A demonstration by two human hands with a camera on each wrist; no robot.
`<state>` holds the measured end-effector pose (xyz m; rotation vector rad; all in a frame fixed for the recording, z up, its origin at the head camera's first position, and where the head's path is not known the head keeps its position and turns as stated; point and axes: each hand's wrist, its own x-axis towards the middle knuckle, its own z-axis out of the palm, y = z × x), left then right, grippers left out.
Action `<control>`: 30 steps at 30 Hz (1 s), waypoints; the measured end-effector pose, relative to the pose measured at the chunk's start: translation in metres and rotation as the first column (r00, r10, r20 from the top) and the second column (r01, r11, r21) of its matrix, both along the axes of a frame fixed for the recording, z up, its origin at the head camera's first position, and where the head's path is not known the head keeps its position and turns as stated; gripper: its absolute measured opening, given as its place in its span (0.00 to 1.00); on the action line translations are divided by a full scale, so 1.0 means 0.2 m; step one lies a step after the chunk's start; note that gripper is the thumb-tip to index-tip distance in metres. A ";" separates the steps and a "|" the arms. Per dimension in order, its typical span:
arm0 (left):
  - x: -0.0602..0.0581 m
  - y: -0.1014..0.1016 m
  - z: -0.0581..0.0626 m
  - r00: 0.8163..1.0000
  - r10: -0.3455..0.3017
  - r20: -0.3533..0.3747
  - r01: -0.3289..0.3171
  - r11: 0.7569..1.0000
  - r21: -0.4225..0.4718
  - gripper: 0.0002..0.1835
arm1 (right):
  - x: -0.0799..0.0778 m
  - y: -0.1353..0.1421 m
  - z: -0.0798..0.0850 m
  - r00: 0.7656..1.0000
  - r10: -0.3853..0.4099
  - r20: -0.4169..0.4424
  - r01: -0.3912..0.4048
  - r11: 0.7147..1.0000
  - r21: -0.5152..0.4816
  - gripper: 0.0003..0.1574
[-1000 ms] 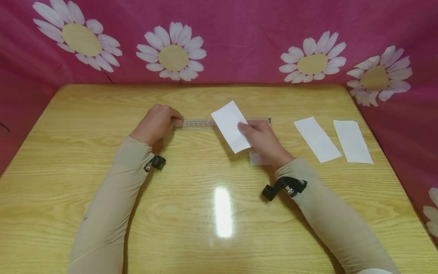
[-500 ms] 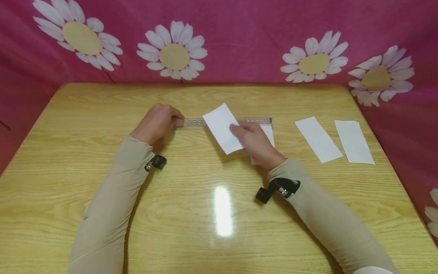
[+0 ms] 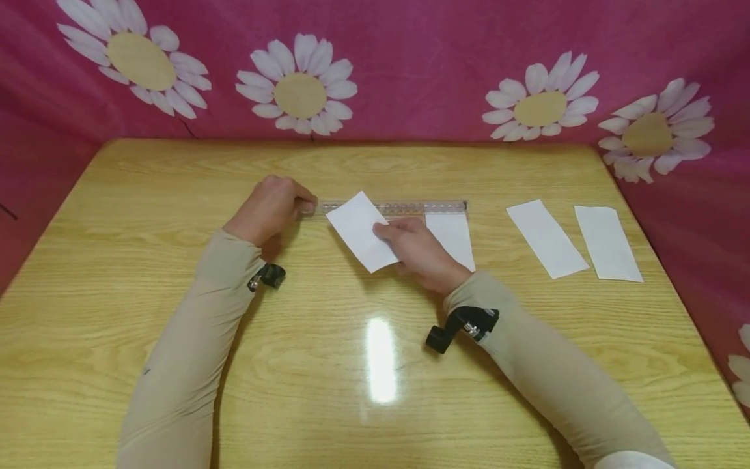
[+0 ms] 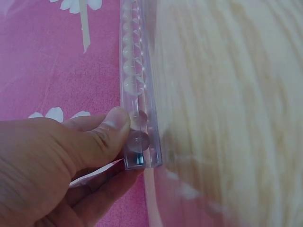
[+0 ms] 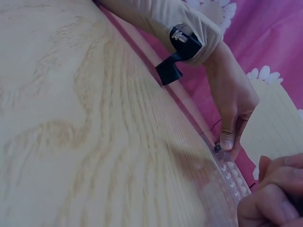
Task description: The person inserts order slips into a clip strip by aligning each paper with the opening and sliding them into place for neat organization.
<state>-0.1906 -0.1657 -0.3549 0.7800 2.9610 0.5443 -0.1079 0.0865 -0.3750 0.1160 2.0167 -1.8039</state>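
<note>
A clear plastic strip (image 3: 404, 208) with a row of round bumps lies across the middle of the table. My left hand (image 3: 272, 207) pinches its left end between thumb and fingers; the left wrist view shows the strip's end (image 4: 137, 142) close up. My right hand (image 3: 424, 254) holds a white paper slip (image 3: 356, 233), tilted, thumb on top. That slip's upper part covers some of the strip in the head view. A second white slip (image 3: 451, 236) reaches from the strip's right end, with its lower part hidden behind my right hand.
Two more white paper slips, one slanted (image 3: 547, 239) and one straighter (image 3: 608, 243), lie apart at the right of the table. A pink curtain with daisies (image 3: 410, 65) hangs behind the table's far edge. Light reflects off the wooden tabletop (image 3: 322, 365).
My right hand has moved left along the strip with its paper slip, uncovering more of the slip at the strip's right end. My left hand keeps its place on the strip.
</note>
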 end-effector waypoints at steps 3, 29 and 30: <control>0.00 -0.01 0.00 1.000 -0.006 -0.003 0.006 1.000 0.001 0.10 | 0.00 -0.02 0.00 1.000 0.020 0.012 -0.020 1.000 0.009 0.24; -0.01 -0.01 0.00 0.999 0.003 0.035 -0.003 1.000 0.010 0.11 | -0.04 -0.21 -0.02 0.975 0.214 0.061 -0.215 0.977 0.011 0.22; -0.01 -0.01 0.00 0.999 0.004 0.036 -0.004 1.000 0.010 0.11 | -0.04 -0.22 -0.02 0.973 0.221 0.060 -0.223 0.975 0.013 0.23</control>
